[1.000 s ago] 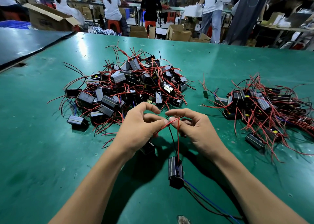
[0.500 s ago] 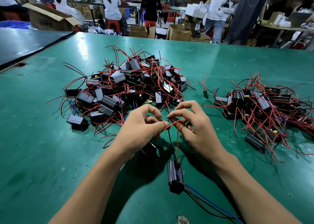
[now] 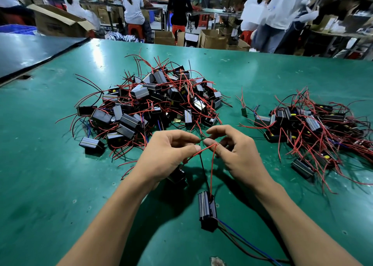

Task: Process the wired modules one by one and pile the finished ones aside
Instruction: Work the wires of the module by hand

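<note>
A black wired module [image 3: 206, 210] hangs by its red and black wires below my hands, over the green table [image 3: 50, 185]. My left hand [image 3: 167, 154] pinches a red wire between thumb and forefinger. A second black module [image 3: 178, 174] shows just beneath that hand. My right hand [image 3: 236, 152] pinches the wire ends, fingertips almost touching the left ones. A large heap of black modules with red wires [image 3: 153, 104] lies beyond my hands. A smaller pile of modules [image 3: 314, 128] lies at the right.
A small loose part with red wires [image 3: 244, 111] lies between the two piles. Blue and dark wires [image 3: 248, 243] trail from the hanging module toward the near edge. Beyond the table's far edge stand cardboard boxes [image 3: 214, 38] and several people at benches.
My hands have lifted slightly and the fingertips have drawn closer together on the wires. The hanging module has stayed in about the same place.
</note>
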{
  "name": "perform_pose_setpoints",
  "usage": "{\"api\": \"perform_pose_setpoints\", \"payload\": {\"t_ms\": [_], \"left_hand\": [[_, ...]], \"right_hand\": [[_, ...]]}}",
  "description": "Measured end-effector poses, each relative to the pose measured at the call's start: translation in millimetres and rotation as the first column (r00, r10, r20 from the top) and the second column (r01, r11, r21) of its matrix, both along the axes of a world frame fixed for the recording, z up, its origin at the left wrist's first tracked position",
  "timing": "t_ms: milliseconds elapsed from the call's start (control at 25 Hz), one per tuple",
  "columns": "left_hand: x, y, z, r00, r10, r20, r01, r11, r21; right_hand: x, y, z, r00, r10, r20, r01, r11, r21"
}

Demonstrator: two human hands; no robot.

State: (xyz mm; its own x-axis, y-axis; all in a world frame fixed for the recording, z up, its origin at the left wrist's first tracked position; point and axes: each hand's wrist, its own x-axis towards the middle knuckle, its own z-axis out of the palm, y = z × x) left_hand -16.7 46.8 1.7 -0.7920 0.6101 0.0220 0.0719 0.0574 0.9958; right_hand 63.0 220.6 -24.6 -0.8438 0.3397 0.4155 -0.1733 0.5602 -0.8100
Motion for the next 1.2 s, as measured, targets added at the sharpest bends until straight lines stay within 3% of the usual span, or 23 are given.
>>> {"api": "perform_pose_setpoints", "payload": {"t_ms": [200,360,600,840,1200], "left_hand": [[-2,0,-1,0.999,-0.01,0.039,0.009,1.0,0.02],[-2,-1,0,0.998,-0.045,0.053,0.043,0.999,0.029],[-3,-2,-1,0.999,-0.031,0.023,0.031,1.0,0.0],[0,-1,-1,0.994,0.054,-0.093,-0.057,0.998,-0.03],[1,1,1,0.978,0.126,-0.167,-0.118,0.992,0.054]], "right_hand": [[-1,3,-4,0.993,-0.016,0.116,0.014,1.0,0.016],[0,-2,-3,0.969,0.173,0.177,-0.096,0.922,-0.375],[1,0,-5,0.91,0.373,0.179,-0.227,0.811,-0.539],[3,0,-3,0.88,0.441,0.177,-0.267,0.768,-0.582],[3,-13,-5,0.923,0.372,0.095,-0.254,0.778,-0.575]]}}
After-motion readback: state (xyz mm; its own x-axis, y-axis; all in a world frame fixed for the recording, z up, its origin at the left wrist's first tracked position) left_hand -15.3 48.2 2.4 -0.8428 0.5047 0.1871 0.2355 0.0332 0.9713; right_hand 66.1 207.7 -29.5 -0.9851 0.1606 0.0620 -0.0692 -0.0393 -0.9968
